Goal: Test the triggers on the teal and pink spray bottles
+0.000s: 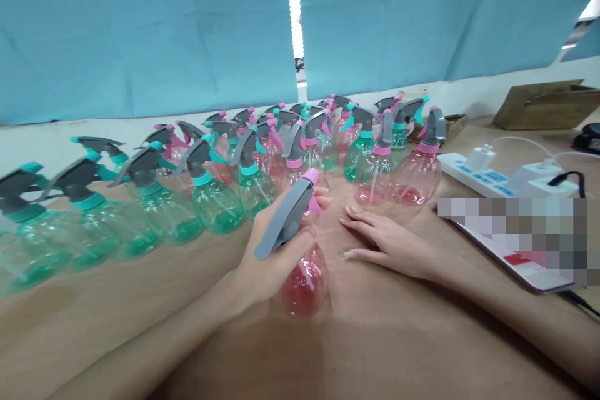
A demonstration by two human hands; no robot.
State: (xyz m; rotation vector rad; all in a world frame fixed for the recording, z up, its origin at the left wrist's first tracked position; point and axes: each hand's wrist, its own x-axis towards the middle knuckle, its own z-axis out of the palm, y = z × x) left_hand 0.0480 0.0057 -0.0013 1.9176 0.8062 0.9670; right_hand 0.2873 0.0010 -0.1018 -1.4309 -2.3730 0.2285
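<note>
My left hand (276, 244) is wrapped round the neck of a pink spray bottle (304, 284), just under its grey trigger head with the pink nozzle. The bottle's rounded, see-through body shows below my fingers, close to the tabletop; whether it touches cannot be made out. To its right, my right hand (387, 240) lies flat on the table, fingers stretched toward the bottle and holding nothing. Beyond my right hand stand a pink spray bottle (374, 181) and another pink spray bottle (417, 178). A green spray bottle (218, 203) stands beyond my left hand.
Several green spray bottles (173, 215) form a row along the left, with more pink and green ones behind. At right lie a white power strip (485, 175) with plugs and cables, and a partly blurred-out flat device (515, 256). A cardboard box (544, 106) sits at the back right.
</note>
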